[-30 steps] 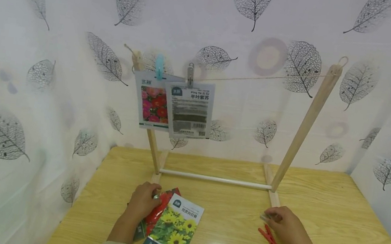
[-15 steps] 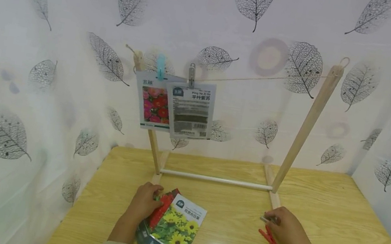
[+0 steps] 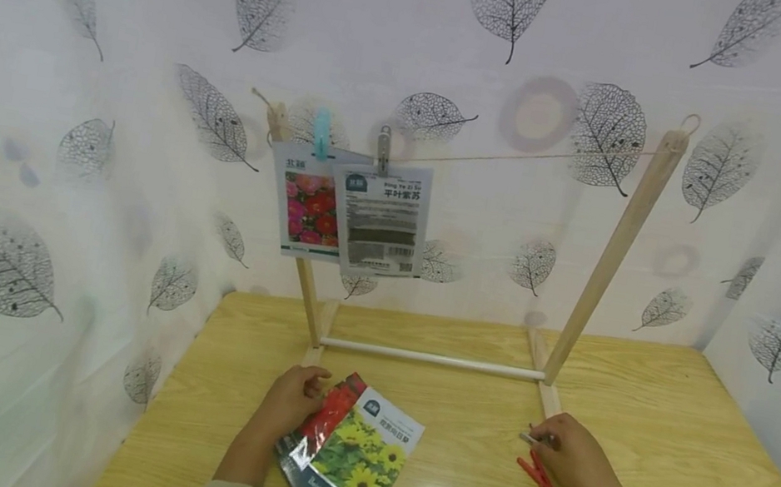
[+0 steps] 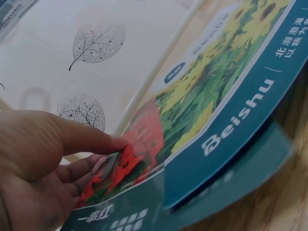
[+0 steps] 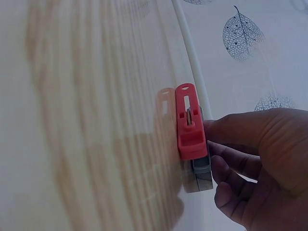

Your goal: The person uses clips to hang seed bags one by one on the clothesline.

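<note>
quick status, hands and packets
Left hand pinching red packet. Right hand pinching grey clip, red clip alongside. In the way: sunflower packet, partly covering red packet.

in the last second, the glossy yellow-sunflower seed packet with the dark teal lower band had slid to the right across the tabletop and turned slightly, its top leaning further right. more of the shiny red-flowered paper packet showed beneath it, and a pale glare had appeared near that one's lower end. the gap between the sunflower packet and the person's left hand had widened.
</note>
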Tool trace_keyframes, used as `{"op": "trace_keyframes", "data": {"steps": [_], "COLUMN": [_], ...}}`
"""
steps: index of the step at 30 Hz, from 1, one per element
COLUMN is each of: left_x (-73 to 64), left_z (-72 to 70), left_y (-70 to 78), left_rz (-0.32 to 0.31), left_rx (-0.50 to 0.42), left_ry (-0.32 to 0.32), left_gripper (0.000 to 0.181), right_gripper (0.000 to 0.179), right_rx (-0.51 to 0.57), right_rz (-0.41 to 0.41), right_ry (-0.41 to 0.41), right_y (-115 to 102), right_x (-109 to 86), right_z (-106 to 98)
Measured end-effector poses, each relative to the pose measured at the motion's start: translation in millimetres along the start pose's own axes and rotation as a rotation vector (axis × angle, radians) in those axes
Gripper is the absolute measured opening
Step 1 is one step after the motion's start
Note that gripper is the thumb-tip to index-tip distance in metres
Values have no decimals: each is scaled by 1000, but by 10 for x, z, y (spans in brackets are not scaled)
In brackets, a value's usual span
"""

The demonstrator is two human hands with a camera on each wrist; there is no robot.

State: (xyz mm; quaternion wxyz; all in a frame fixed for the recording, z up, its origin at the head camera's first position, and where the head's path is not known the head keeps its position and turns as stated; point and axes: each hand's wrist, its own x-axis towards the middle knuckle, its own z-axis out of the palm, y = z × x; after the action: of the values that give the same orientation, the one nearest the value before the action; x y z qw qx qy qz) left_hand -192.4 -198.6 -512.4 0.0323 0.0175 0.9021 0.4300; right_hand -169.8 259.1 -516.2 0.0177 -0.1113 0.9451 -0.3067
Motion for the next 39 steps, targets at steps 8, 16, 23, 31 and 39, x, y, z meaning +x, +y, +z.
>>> {"op": "trace_keyframes", "data": {"steps": [8,16,23,31,39], "left_x": [-25,-11,-21,-27,-16], "left_z": [-15,-12,-25,-35,-61], "left_y": [5,19,11,12,17], "left_rz": [-55,-107,-101,-90,-83], "left_rx": [-111,-125,-113,-130,-131], "left_ry": [-41,-48,-49,-44,-14], "left_gripper": [38,32,30,28,26], "right_gripper": [13,8,9,14,12], "right_rx": [20,20,34,80,80], "right_rz": [-2,12,15,38,40], "right_ry": [-3,-7,-3,-21,-14], "right_y": [-9,-13,-27,-41,-63], "right_x": [-11,-19,-14,-16,-16], "right_z": [-5,1,-6,-18,-34]}}
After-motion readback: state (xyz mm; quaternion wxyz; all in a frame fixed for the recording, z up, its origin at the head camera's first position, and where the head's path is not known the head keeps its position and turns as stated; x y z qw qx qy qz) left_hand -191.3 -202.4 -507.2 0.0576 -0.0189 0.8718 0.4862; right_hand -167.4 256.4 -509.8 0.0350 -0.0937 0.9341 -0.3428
